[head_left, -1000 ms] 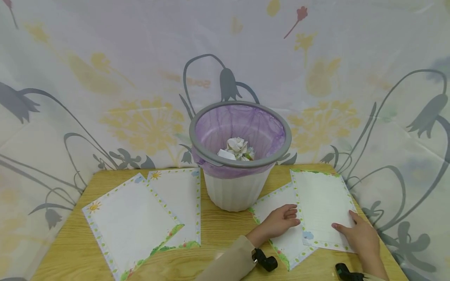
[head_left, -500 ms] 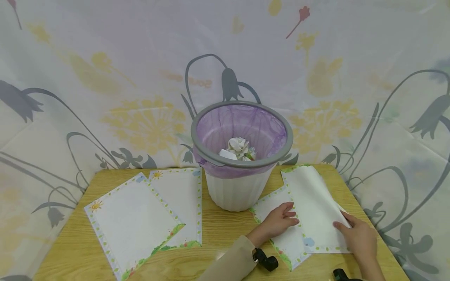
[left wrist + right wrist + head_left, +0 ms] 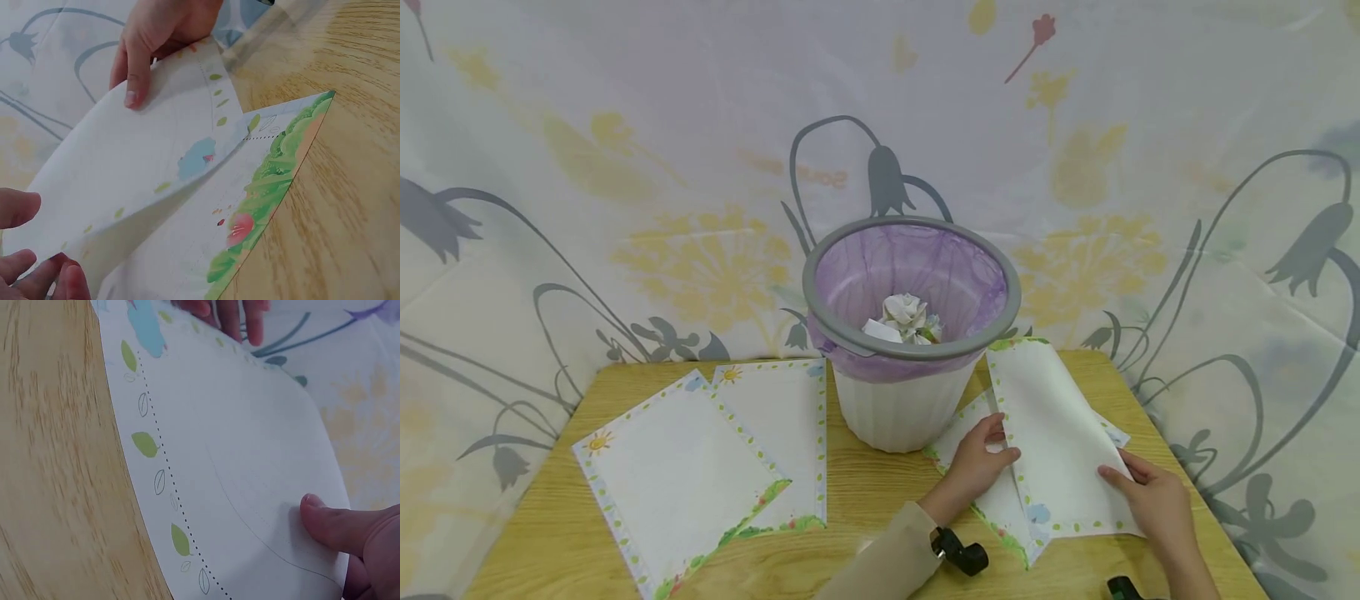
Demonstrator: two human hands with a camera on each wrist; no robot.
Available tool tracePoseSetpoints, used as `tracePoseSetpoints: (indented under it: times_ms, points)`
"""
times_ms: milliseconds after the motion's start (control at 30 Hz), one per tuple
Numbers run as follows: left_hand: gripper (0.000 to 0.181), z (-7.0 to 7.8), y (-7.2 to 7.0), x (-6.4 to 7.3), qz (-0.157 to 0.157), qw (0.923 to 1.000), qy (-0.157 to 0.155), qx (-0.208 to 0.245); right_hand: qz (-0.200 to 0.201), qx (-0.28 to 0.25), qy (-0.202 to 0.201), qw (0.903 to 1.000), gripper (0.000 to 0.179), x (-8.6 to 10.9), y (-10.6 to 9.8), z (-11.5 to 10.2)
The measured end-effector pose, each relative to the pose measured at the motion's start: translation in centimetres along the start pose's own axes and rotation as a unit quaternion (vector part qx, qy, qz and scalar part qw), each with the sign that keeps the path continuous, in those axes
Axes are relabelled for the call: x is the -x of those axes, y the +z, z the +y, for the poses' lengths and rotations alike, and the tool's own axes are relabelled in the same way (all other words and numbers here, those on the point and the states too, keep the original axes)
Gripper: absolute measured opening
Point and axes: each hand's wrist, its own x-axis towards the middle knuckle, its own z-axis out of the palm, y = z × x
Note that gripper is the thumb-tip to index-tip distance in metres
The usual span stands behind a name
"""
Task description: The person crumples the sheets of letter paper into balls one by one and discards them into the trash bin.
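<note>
My right hand (image 3: 1161, 504) grips the right edge of a sheet of paper (image 3: 1060, 450), thumb on its face and fingers behind. The sheet is white with a leaf border, and it bows upward along its right side. At its left edge is my left hand (image 3: 973, 462), fingers loosely bent, with the thumb (image 3: 19, 209) over the face and fingertips just past the edge. Beneath lies a second bordered sheet (image 3: 169, 250) on the table, mostly covered; its green printed strip shows in the left wrist view.
Behind the hands stands a white bin (image 3: 898, 408) with a grey rim and purple liner, holding crumpled paper (image 3: 904, 312). Two more bordered sheets, a front one (image 3: 688, 483) and one partly under it (image 3: 790, 433), lie left on the wooden table (image 3: 872, 492). A printed cloth (image 3: 715, 100) hangs behind.
My right hand has taken hold of the upper sheet's edge and lifted it, bowing the paper and shifting it left. My left hand has moved slightly left and up to the sheet's left edge.
</note>
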Motion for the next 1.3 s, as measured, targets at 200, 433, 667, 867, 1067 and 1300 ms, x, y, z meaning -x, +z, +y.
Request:
tracePoseSetpoints:
  times_ms: [200, 433, 667, 867, 1067, 1300]
  points:
    - [0.047, 0.2, -0.8, 0.0, 0.031, 0.9974, 0.064, -0.005, 0.005, 0.048, -0.048, 0.9977, 0.060, 0.8, 0.4, -0.9]
    - [0.060, 0.6, -2.4, 0.3, 0.017, 0.9962, 0.086, 0.003, -0.056, 0.026, -0.100, 0.9931, 0.052, 2.3, 1.5, -2.3]
    - [0.060, 0.9, -3.6, 0.8, -0.018, 0.9895, 0.137, -0.040, -0.045, -0.047, -0.141, 0.9878, 0.056, 3.4, 2.8, -3.4]
    - [0.062, 1.4, -4.3, 1.1, -0.078, 0.9648, 0.211, -0.137, -0.044, -0.114, -0.197, 0.9729, 0.067, 3.9, 3.6, -4.5]
    - [0.059, 2.0, -4.9, 1.3, -0.128, 0.9357, 0.250, -0.213, -0.039, -0.130, -0.234, 0.9628, 0.075, 4.3, 4.2, -5.7]
    - [0.053, 2.4, -5.3, 1.5, -0.142, 0.9089, 0.265, -0.289, -0.036, -0.114, -0.288, 0.9500, 0.069, 4.2, 4.9, -6.5]
